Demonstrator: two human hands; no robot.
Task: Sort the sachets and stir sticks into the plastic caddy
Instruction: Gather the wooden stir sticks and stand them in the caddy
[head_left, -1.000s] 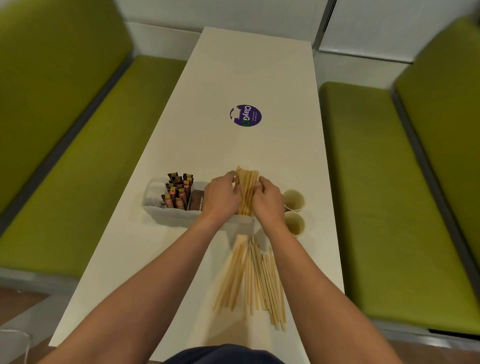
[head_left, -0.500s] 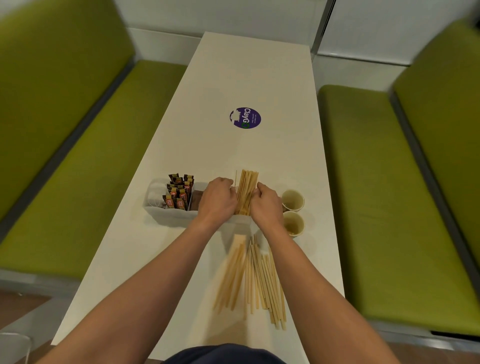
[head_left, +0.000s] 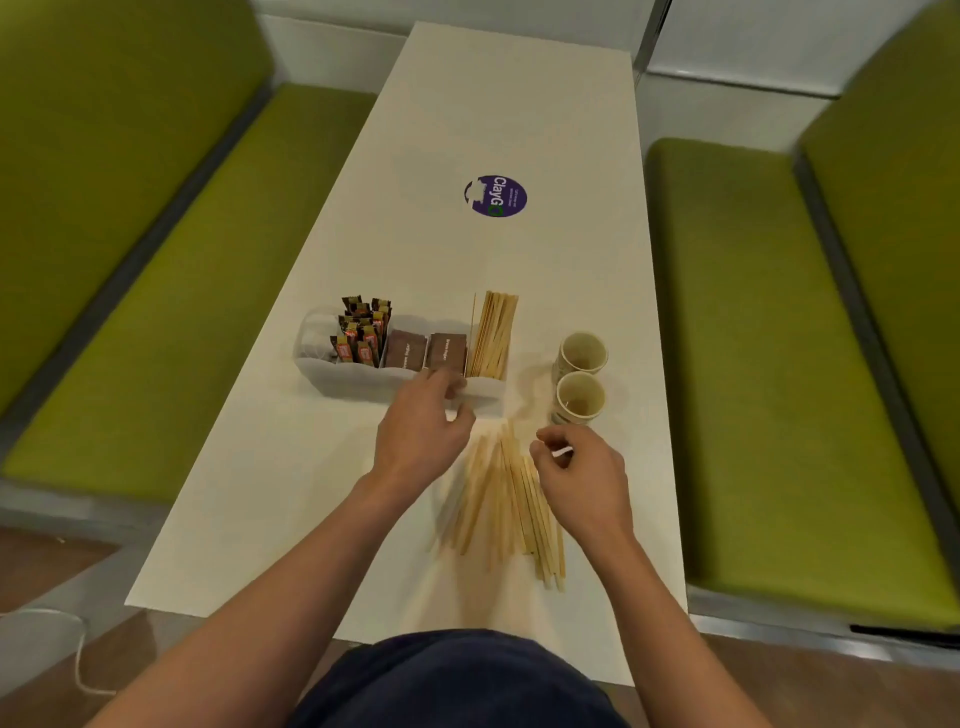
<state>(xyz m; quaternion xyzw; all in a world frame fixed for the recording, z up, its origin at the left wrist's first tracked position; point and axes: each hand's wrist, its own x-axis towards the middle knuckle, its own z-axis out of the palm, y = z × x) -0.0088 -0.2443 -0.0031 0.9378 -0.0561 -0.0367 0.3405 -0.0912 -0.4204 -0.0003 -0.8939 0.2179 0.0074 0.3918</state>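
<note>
Green cushioned benches (head_left: 182, 260) flank a long white worktop (head_left: 467, 104), seen from the head camera looking down. A round purple sticker (head_left: 496, 196) sits near the middle of the worktop. Closer in stands a translucent plastic caddy (head_left: 332, 382) with several compartments: dark stick sachets (head_left: 363, 332) stand upright towards the left, flat brown sachets (head_left: 426, 352) fill the middle, and a bundle of wooden stir sticks (head_left: 493, 332) leans in the right end. Two paper cups (head_left: 582, 353) stand just right of the caddy. Loose stir sticks (head_left: 504, 499) lie fanned on the worktop in front of it.

The left hand (head_left: 421, 431) hovers at the caddy's near wall, fingers relaxed, grasping nothing. The right hand (head_left: 582, 473) hangs over the loose sticks with fingers curled; a small pale bit shows at its fingertips, too blurred to tell whether it is grasped.
</note>
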